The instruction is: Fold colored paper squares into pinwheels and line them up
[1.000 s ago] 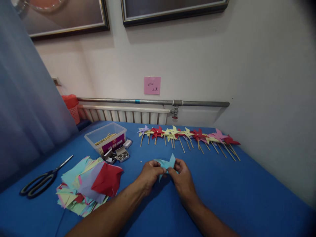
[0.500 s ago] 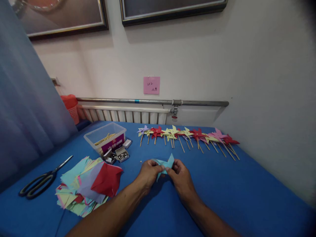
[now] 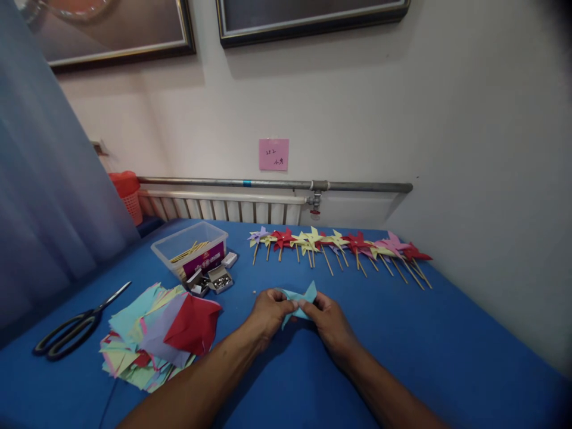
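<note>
A light-blue paper pinwheel (image 3: 302, 295) is held between both hands over the blue table, its pointed blades sticking out at the top and lower left. My left hand (image 3: 270, 313) pinches it from the left, thumb at the middle. From the right, my right hand (image 3: 329, 319) grips it, with that thumb also near the centre; the fingers behind the paper are partly hidden. Left of my forearm lies a pile of coloured paper sheets (image 3: 152, 339), a red one on top. Several finished pinwheels (image 3: 313, 239) on sticks lie in a row at the back.
A clear plastic box (image 3: 190, 247) with wooden sticks stands at back left. Beside it are small open boxes of metal pins (image 3: 220, 279) and a small white box (image 3: 229, 260). Black-handled scissors (image 3: 80, 325) lie at far left. Behind the blue table (image 3: 429, 351) run a pipe and radiator.
Both hands stay on the blue pinwheel. My right fingers have closed in slightly around its right side, and the right thumb has shifted a little at the centre.
</note>
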A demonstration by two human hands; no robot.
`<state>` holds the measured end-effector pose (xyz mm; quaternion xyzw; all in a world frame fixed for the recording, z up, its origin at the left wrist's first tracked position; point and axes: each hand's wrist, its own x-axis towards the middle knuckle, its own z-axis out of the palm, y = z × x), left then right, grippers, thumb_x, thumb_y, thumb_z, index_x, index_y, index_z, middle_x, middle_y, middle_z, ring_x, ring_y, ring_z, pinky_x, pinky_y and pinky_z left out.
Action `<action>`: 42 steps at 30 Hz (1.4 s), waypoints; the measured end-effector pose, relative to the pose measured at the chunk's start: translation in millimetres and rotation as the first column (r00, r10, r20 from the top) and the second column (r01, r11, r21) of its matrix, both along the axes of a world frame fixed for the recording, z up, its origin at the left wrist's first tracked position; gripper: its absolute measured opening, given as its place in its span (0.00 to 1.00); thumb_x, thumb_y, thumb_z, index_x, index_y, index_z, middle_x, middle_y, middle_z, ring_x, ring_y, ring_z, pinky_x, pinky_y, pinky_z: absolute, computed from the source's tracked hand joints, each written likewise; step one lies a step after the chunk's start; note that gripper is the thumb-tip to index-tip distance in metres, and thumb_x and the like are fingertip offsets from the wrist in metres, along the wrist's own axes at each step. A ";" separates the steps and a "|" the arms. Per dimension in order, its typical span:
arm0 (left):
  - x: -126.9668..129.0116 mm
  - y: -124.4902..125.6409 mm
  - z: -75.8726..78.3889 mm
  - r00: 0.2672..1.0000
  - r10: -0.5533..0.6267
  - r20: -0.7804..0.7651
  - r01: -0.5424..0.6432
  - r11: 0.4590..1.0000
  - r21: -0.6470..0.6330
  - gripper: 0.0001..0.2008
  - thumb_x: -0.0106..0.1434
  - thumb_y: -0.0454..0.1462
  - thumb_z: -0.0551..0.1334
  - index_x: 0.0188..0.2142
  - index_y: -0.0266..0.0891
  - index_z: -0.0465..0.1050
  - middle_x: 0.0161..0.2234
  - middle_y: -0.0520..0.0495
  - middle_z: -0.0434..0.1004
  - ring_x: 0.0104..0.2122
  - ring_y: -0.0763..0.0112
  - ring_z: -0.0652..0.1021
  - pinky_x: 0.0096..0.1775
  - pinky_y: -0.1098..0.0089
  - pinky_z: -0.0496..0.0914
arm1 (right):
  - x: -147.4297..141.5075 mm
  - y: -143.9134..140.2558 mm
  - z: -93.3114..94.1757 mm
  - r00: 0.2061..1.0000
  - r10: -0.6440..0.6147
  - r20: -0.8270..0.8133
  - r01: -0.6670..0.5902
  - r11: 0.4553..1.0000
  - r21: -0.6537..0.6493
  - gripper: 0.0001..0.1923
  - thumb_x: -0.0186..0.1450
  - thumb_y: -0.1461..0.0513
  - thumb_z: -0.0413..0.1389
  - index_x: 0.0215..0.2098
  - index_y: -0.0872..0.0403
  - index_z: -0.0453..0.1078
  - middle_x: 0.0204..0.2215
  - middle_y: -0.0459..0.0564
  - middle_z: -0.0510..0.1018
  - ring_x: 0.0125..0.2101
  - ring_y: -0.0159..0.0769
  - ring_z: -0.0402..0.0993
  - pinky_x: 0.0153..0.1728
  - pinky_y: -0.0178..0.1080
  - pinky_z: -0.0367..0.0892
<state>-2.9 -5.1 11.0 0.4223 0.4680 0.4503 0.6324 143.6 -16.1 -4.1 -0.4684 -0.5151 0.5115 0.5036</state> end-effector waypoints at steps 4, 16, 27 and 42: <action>-1.7 1.2 0.3 0.999 -0.018 0.038 0.017 1.000 0.008 0.12 0.42 0.39 0.72 0.22 0.34 0.74 0.19 0.49 0.74 0.18 0.75 0.69 0.24 0.72 0.61 | -0.8 -0.1 -0.3 1.000 -0.026 0.006 0.026 1.000 0.000 0.22 0.55 0.48 0.64 0.37 0.57 0.79 0.29 0.50 0.83 0.30 0.42 0.76 0.33 0.40 0.70; -2.7 2.5 -2.3 0.997 -0.005 0.080 0.003 1.000 0.025 0.11 0.42 0.37 0.71 0.24 0.34 0.75 0.21 0.48 0.76 0.21 0.74 0.71 0.27 0.71 0.63 | -3.4 -2.3 5.3 1.000 -0.020 0.011 0.020 1.000 -0.011 0.22 0.53 0.49 0.65 0.37 0.56 0.80 0.30 0.52 0.84 0.35 0.48 0.79 0.39 0.44 0.72; -2.5 2.3 -0.3 0.999 -0.011 0.047 0.007 0.997 0.080 0.11 0.41 0.37 0.72 0.23 0.35 0.73 0.19 0.52 0.73 0.19 0.76 0.68 0.25 0.72 0.60 | -2.5 -2.7 0.0 1.000 -0.008 0.024 0.007 1.000 0.024 0.21 0.56 0.49 0.64 0.39 0.56 0.80 0.31 0.52 0.84 0.36 0.48 0.79 0.40 0.44 0.71; -3.7 4.9 -3.0 0.999 -0.009 -0.048 0.011 0.998 0.059 0.12 0.41 0.40 0.69 0.23 0.35 0.71 0.19 0.51 0.72 0.19 0.76 0.68 0.24 0.72 0.60 | 1.4 4.6 -11.1 1.000 0.023 0.002 -0.023 1.000 -0.001 0.24 0.55 0.47 0.65 0.38 0.58 0.78 0.31 0.52 0.83 0.32 0.45 0.77 0.39 0.43 0.70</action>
